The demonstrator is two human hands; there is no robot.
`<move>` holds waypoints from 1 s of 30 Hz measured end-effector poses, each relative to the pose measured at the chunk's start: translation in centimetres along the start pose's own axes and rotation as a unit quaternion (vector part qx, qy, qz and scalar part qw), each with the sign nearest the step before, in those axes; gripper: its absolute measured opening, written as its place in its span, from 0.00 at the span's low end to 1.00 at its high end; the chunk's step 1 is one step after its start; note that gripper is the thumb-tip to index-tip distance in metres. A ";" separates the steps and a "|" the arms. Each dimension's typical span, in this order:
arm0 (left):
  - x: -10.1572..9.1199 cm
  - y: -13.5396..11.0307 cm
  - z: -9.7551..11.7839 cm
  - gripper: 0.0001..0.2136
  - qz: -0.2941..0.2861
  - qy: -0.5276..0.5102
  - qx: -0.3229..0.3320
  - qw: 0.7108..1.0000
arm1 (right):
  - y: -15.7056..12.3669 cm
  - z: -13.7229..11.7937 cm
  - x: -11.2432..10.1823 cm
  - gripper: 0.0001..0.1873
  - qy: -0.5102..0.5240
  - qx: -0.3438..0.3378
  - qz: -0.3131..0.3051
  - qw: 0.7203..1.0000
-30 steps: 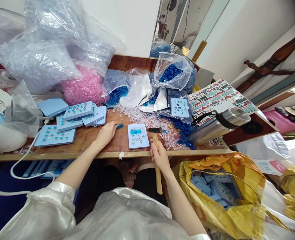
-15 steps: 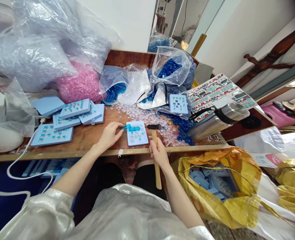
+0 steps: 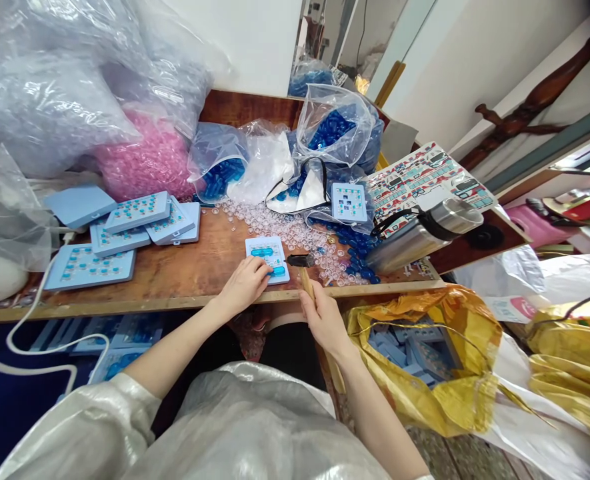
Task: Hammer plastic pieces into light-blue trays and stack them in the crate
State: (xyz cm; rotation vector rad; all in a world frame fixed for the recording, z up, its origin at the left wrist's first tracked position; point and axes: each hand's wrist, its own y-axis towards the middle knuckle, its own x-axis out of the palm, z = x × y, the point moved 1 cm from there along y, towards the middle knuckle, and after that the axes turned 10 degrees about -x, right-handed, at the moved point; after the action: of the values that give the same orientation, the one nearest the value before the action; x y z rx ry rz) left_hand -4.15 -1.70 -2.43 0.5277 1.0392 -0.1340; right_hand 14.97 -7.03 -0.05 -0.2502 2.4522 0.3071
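Note:
A light blue panel [image 3: 265, 252] lies near the front edge of the wooden table [image 3: 185, 273]. My left hand [image 3: 245, 285] rests on its lower part, fingers pinched on a small blue oblong piece [image 3: 277, 271] that it presses onto the panel. A second blue oblong piece [image 3: 261, 252] sits higher on the panel. My right hand [image 3: 325, 319] is closed around the wooden handle of a small hammer [image 3: 301, 262], whose dark head hovers just right of the panel.
Finished blue panels [image 3: 125, 230] are stacked at the left. Clear rings [image 3: 279, 230] and blue pieces [image 3: 357, 257] are scattered behind the panel, among plastic bags [image 3: 335, 130]. A steel flask [image 3: 425, 233] lies at the right. A yellow sack [image 3: 425, 360] of panels stands below.
My left hand moved right from the table onto the panel, carrying a blue piece and setting it on the lower part. The hammer stayed beside the panel. The view shifted slightly.

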 end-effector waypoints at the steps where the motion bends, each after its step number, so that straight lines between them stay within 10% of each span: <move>1: 0.0 0.0 0.0 0.07 0.000 0.001 0.000 1.000 | 0.0 0.0 0.1 0.17 -0.029 0.006 -0.014 0.999; 13: -0.6 0.6 -0.1 0.07 -0.008 0.014 -0.020 1.000 | 0.4 1.4 0.7 0.14 -0.054 0.027 -0.032 0.998; 19: 1.2 9.2 1.0 0.09 -0.015 0.005 0.055 0.998 | 1.2 4.9 -0.6 0.19 0.088 0.070 0.151 0.982; 24: 5.9 18.0 3.1 0.14 -0.110 0.121 0.085 0.983 | 1.1 6.1 -0.5 0.19 0.191 0.066 0.165 0.965; 30: 8.6 21.5 4.3 0.13 -0.146 0.198 0.028 0.969 | 0.9 6.6 -0.7 0.18 0.222 0.056 0.168 0.959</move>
State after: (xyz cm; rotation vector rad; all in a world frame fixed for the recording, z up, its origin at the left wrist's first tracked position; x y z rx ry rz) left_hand 11.17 16.08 -0.46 0.4584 1.5063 -0.3287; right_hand 19.06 -4.28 -4.51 0.1723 2.9479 0.2772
